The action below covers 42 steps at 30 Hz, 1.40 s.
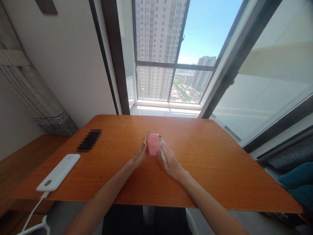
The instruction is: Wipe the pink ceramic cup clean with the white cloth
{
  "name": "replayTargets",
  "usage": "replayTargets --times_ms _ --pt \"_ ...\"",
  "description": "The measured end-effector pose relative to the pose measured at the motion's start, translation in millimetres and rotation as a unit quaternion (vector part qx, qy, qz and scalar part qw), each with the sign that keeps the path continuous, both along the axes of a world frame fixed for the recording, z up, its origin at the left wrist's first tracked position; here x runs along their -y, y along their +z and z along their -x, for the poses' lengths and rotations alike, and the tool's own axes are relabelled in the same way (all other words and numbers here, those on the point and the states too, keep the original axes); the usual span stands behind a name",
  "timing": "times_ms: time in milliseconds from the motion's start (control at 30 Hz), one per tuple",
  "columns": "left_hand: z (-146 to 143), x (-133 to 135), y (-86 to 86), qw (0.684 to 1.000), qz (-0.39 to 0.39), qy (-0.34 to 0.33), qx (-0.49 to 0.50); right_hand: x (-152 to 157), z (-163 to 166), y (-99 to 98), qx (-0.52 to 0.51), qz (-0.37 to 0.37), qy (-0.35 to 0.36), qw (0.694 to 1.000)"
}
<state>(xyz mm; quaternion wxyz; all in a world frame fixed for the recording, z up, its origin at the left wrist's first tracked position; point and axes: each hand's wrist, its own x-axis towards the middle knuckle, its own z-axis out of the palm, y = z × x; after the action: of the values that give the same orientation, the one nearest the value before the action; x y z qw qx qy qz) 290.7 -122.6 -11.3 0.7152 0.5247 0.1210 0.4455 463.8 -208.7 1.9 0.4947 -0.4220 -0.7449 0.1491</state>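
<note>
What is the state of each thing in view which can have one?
Pink item: held by the left hand
White item: held by the right hand
White power bank: flat on the table, cable plugged in
Curtain: hanging in folds
Dark pixelated object: on the table, details hidden

A white power bank point(58, 173) trails a cable point(33, 210) — curtain point(36, 91) beyond.

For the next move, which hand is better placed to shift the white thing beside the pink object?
Probably the right hand: it holds the white thing. The left hand is across from it, against the pink object, so seems better placed for steadying.
</note>
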Motion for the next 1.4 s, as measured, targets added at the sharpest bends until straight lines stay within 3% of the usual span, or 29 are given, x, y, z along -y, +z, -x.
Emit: replayTargets --times_ms 100,167,300,400,500,667,733,833,900,967,1100,1233,1400 --pt "3.2 -4.9 -4.0 0.979 0.139 -0.148 -0.020 -2.3 -9.5 1.8 0.140 -0.055 0.032 0.988" --pt "5.8 -8.7 -7.7 0.976 0.138 -0.164 -0.046 -3.0 -12.6 4.1 0.209 -0.082 0.041 0.974" --pt "5.7 -14.1 -12.9 0.992 0.086 -0.089 -0.037 -0.6 -8.5 9.5 0.170 -0.046 0.048 0.983" --pt "3.7 -18.1 -14.9 0.997 -0.053 0.030 -0.040 2.4 0.1 12.9 0.069 0.001 0.047 0.996" --pt "4.9 -21.0 -15.9 0.973 -0.187 0.123 -0.054 4.3 7.7 15.5 -0.046 0.050 0.053 0.996" --pt "8.0 -16.9 -9.6 0.930 -0.293 0.197 -0.100 1.7 11.7 18.5 -0.193 0.124 0.056 0.972" --pt "5.4 -14.1 -4.6 0.943 -0.256 0.196 -0.085 -1.3 11.2 20.1 -0.234 0.126 0.023 0.964" --pt "-1.3 -11.6 1.3 0.975 -0.104 0.194 -0.011 -5.5 11.1 22.6 -0.341 0.124 -0.103 0.926" --pt "-5.7 -10.2 3.0 0.980 -0.009 0.196 0.025 -6.6 13.6 22.4 -0.391 0.108 -0.187 0.895" --pt "-9.8 -7.1 2.8 0.979 0.039 0.194 0.040 -5.6 20.3 19.0 -0.391 0.075 -0.223 0.890" --pt "-17.5 4.6 -1.9 0.972 0.025 0.229 0.044 -0.1 45.4 3.7 -0.345 0.053 -0.202 0.915" --pt "-15.8 8.1 -6.3 0.958 -0.056 0.281 0.020 0.9 59.6 -4.7 -0.339 0.081 -0.100 0.932" --pt "-0.2 -4.5 -1.3 0.975 -0.119 0.188 -0.021 -6.2 32.2 8.3 -0.259 0.053 -0.094 0.960"
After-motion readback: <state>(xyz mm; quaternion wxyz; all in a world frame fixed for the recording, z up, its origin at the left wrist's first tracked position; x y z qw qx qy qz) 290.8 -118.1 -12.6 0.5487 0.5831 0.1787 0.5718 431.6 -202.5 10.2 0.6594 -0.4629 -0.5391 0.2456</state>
